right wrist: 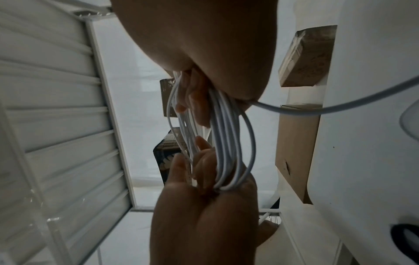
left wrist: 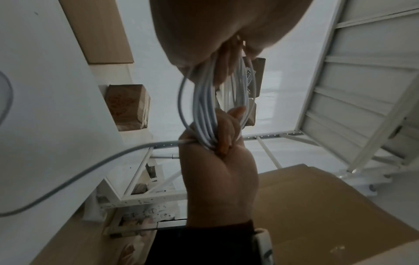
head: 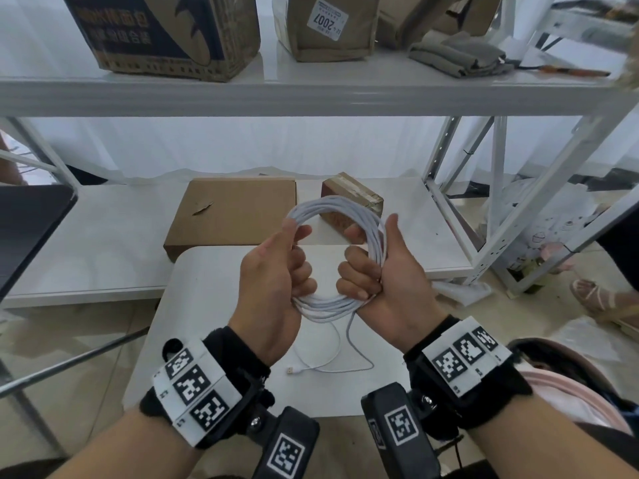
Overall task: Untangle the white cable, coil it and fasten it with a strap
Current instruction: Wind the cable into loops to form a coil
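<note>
The white cable [head: 340,210] is wound into a round coil of several loops, held upright in the air above a small white table [head: 207,305]. My left hand [head: 280,264] grips the coil's left side, thumb up along the strands. My right hand [head: 375,267] has its fingers curled through the coil's right side, thumb raised. A loose tail [head: 349,344] hangs from the coil's bottom to the table and ends in a plug [head: 291,370]. The wrist views show the coil [left wrist: 205,114] [right wrist: 223,143] edge-on between both hands. No strap is visible.
A flat cardboard box [head: 231,216] and a small taped carton [head: 356,202] lie on the low shelf behind the table. White rack uprights [head: 498,202] stand to the right. Boxes and folded cloth [head: 456,55] sit on the upper shelf. Another person's sandalled foot [head: 601,299] is at right.
</note>
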Demonstrator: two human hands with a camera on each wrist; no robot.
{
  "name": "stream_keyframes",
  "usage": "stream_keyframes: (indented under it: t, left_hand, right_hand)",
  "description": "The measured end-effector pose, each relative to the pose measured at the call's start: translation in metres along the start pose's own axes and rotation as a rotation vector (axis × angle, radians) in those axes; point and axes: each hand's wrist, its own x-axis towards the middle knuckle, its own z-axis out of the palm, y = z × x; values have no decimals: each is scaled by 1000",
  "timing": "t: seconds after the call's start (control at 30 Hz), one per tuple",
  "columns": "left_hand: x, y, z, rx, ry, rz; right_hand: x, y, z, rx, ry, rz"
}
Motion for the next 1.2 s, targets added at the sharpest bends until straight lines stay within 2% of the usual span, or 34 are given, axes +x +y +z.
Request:
stream_keyframes:
  t: [0.2,0.37,0.53,0.77,0.9,1.0,1.13,1.2]
  left_hand:
    - [3,2,0,2,170,-26]
    - [4,1,0,-28,195,-21]
    - [4,-1,1,-112,241,-19]
    - [4,-2,5,-119,277,14]
    - [3,-3,6,-70,256,25]
    - [1,-4,8,-91,178,-11]
    - [-2,-2,9,-1,78,-36]
    - [-2,-2,5,47,101,-76]
  right_hand:
    - [-1,0,4,-85,17,-17]
    - [-2,-2,5,-73,-88,8]
    - [-8,3,10,-368,-100,-105]
    - [-5,5,13,-184,-166,-69]
    - [-5,1,14,-218,-87,-90]
    - [-4,1,15,-232,22,-148]
    - [-2,-5,14,-118,125,-190]
    - [-2,-10,13,-58,145,-208]
